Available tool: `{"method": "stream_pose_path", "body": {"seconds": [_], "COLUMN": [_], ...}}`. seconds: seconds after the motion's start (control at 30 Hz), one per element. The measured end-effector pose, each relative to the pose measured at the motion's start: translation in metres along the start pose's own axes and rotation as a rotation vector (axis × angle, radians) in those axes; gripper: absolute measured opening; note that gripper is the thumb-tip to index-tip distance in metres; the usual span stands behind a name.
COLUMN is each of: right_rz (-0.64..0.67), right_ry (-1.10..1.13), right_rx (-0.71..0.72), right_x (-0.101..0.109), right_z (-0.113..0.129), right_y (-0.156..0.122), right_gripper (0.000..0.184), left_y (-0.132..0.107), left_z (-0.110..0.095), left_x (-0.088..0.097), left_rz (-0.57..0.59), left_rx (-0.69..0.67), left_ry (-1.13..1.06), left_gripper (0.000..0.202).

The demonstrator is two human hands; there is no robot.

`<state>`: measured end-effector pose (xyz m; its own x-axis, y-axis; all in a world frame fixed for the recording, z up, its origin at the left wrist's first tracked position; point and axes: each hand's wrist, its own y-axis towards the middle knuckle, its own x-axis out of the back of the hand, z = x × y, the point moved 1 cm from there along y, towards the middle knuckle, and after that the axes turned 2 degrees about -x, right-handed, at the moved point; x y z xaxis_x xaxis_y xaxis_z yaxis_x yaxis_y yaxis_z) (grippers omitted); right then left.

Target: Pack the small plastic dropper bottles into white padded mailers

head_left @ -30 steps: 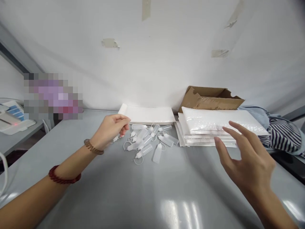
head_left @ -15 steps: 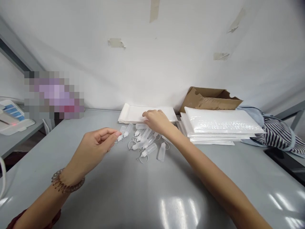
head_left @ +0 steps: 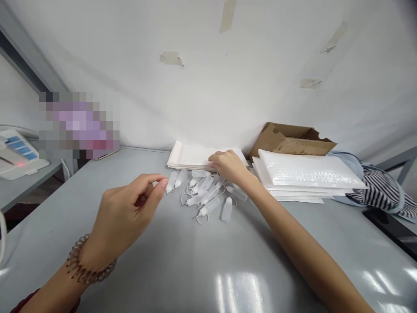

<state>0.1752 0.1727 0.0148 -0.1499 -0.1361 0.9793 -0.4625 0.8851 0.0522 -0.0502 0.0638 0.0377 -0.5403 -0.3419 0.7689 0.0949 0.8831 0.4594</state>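
My left hand [head_left: 125, 215] hovers over the grey table [head_left: 182, 269], thumb and forefinger pinched together; whatever they pinch is too small to make out. Just beyond its fingertips lies a heap of several small clear squeeze bottles [head_left: 205, 195] with ring caps. My right hand [head_left: 228, 165] reaches past the heap to the stack of white sheets [head_left: 192, 155] against the wall, its curled fingers resting on the stack's front edge.
A pile of white plastic packets [head_left: 306, 176] lies right of the bottles, with a brown cardboard box [head_left: 289, 139] behind it. Striped cloth [head_left: 384, 191] sits at the far right. A white device [head_left: 18, 154] stands on a side table at left.
My right hand swung from the right side across to the white sheet stack. My left hand drew back from the bottles toward me, still pinched.
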Motion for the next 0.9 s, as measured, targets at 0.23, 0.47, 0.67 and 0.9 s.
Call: {"method": "stream_pose_path", "body": {"seconds": [0.23,0.47,0.67,0.9], "right_rz": [-0.085,-0.288,-0.43,-0.478], "right_ry": [-0.066,-0.044,-0.028,0.019], "right_rx": [0.039,0.102,0.208,0.224], "right_x": [-0.007,-0.003,0.011,0.035], "right_z": [0.002,0.016,0.056,0.082], "right_y": [-0.002,-0.006,-0.031,-0.1], "right_gripper": [0.031,0.034,0.038,0.034], "left_y": [0.004,0.019,0.033,0.027], "left_z": [0.009,0.025,0.05,0.046], "left_x": [-0.01,-0.011,-0.005,0.005], "left_rz": [0.038,0.324,0.256,0.441], "left_rx": [-0.009,0.516,0.813,0.844], "left_ry": [0.028,-0.507,-0.949,-1.015], "left_gripper": [0.022,0.04,0.023,0.005]}}
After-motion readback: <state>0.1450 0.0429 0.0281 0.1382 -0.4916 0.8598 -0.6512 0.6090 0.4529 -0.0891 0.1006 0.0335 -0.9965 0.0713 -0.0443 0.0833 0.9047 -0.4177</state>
